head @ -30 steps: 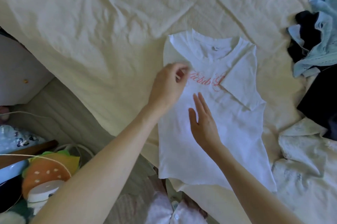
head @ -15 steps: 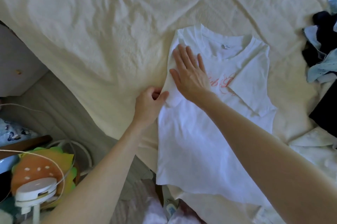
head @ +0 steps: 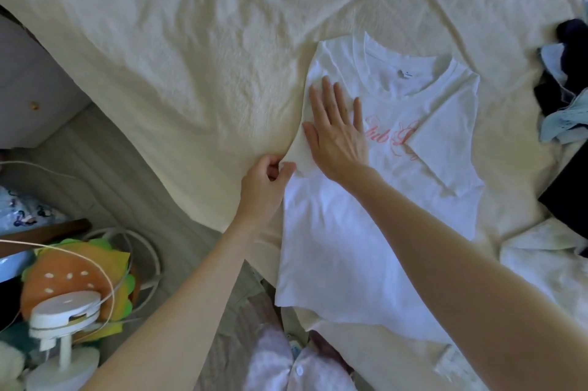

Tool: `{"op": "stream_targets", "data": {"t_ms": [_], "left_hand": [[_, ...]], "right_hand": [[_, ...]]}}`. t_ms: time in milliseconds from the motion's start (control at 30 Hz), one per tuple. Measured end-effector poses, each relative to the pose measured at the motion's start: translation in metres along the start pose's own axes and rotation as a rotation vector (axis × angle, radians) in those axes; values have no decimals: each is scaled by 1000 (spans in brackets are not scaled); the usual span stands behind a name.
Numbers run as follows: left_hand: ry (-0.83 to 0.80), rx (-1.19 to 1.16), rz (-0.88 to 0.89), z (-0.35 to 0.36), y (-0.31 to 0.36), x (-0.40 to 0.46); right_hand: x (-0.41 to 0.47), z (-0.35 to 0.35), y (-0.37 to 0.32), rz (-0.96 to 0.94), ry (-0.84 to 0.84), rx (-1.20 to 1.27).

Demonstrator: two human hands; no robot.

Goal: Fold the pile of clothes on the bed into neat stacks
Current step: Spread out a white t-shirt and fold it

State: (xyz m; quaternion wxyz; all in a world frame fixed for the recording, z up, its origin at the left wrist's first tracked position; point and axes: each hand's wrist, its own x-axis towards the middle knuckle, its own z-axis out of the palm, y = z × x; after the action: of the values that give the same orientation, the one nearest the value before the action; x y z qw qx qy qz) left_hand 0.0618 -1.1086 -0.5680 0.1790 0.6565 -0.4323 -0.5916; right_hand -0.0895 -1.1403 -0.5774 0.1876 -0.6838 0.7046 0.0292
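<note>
Fingers of our right hand lie straight and spread, flat on the white T-shirt; we judge this pins the left sleeve fold so it cannot spring open. Left hand pinches the sleeve hem between thumb and curled fingers at the shirt's 9 o'clock edge, probably to draw the crease tight.

We have the shirt face up near the bed's 6 o'clock edge, collar toward 12, pink script partly under our palm. Its right sleeve already lies turned inward, so we judge the side folds nearly done and the lengthwise fold not yet made.

Cream bedspread under it is wrinkled. Unfolded pile, dark and pale blue, waits at 3 o'clock, kept apart from the working patch. Off the bed at 8 o'clock: a plush toy and a small white fan.
</note>
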Motion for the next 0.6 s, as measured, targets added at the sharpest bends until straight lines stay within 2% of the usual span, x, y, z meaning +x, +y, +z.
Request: {"op": "stream_targets", "data": {"t_ms": [133, 267, 467, 600], "left_hand": [[-58, 44, -24, -3, -21, -16], [-152, 78, -111, -2, -50, -43], [-293, 158, -243, 12, -92, -98], [-277, 186, -282, 15, -113, -133]], "right_hand": [[-72, 22, -5, 19, -97, 116], [-139, 40, -4, 91, -180, 113], [-198, 41, 7, 104, -210, 131], [-236, 35, 34, 159, -219, 138]]}}
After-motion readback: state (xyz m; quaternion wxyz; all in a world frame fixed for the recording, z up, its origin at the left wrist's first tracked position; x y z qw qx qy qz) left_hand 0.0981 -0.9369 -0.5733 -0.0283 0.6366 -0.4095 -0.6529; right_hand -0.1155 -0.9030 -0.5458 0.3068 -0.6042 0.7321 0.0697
